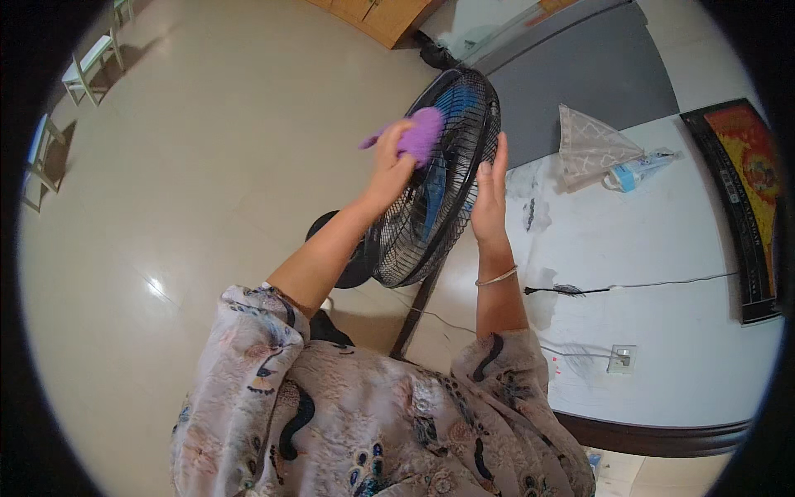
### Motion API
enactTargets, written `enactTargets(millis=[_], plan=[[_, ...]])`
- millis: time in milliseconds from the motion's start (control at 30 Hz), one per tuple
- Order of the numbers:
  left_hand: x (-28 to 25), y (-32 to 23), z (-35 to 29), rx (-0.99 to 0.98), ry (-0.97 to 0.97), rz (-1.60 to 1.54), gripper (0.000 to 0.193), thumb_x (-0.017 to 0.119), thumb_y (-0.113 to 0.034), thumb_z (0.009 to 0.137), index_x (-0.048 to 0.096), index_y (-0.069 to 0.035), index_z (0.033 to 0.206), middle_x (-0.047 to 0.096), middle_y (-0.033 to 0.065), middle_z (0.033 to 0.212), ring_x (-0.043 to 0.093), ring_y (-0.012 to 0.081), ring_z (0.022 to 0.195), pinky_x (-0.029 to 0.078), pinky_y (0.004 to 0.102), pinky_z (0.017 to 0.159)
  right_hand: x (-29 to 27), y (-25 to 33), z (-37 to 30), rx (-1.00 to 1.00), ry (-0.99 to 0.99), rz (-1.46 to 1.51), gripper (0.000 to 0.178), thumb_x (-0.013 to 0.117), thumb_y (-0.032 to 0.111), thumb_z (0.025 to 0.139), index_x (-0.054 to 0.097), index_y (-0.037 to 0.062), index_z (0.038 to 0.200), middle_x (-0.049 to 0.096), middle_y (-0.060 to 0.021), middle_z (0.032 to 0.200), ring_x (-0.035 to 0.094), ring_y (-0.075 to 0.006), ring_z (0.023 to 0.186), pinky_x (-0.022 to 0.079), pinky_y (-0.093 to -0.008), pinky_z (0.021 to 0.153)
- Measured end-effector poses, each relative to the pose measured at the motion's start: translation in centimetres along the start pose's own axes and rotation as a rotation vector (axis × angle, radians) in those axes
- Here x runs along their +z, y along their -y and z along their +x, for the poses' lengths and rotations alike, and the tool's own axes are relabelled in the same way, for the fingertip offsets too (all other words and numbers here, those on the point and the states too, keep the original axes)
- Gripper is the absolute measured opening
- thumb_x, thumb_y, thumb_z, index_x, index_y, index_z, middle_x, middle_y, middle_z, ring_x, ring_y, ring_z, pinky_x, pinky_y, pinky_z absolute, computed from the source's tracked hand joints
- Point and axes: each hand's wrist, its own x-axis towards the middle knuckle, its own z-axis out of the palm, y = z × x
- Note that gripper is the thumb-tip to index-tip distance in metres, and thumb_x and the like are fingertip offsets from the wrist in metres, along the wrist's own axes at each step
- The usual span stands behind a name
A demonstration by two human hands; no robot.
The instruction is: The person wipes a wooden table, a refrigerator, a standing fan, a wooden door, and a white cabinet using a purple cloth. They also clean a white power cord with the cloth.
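A black standing fan [431, 186] with blue blades behind its wire cage is before me, its round black base [352, 253] lower on the left. My left hand [392, 166] is closed around a fuzzy purple cloth [423, 135], pressing it to the cage on the left side. Against the cage's right rim lies my right hand [490, 199], fingers stretched upward and thumb beside them. A thin bracelet [497, 277] circles that wrist. The fingertips of my left hand are partly hidden in the cloth.
Right of the fan is a white wall with a socket [621, 359], cords, a hanging patterned cloth [592, 147] and a framed picture [745, 207]. Beyond stands a grey panel [588, 83]. A wooden cabinet [381, 18] is at the top; white chairs [91, 66] stand far left on the tiled floor.
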Motion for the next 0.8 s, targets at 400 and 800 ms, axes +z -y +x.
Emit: enactTargets(millis=[400, 800], plan=[[0.8, -3.9, 3.6, 0.054, 0.022, 0.037, 0.035, 0.053, -0.009, 0.077, 0.056, -0.002, 0.111, 0.058, 0.0141, 0.107, 0.055, 0.0274, 0.098, 0.043, 0.0334, 0.087, -2.1, -1.6, 0.0, -0.150, 0.042, -0.069, 0.066, 0.047, 0.029, 0.092, 0.016, 0.0017, 0.145, 0.021, -0.0184, 0.149, 0.021, -0.0310, 0.137, 0.017, -0.0388, 0.111], [0.7, 6.6, 10.5, -0.596, 0.198, -0.209, 0.034, 0.048, -0.016, 0.088, 0.057, 0.002, 0.116, 0.063, 0.0086, 0.101, 0.059, 0.0181, 0.089, 0.047, 0.0309, 0.080, 0.3, 0.8, 0.3, -0.056, 0.036, -0.437, 0.094, 0.068, 0.020, 0.075, 0.008, -0.0008, 0.144, 0.013, -0.0263, 0.148, 0.012, -0.0392, 0.138, 0.012, -0.0451, 0.112]])
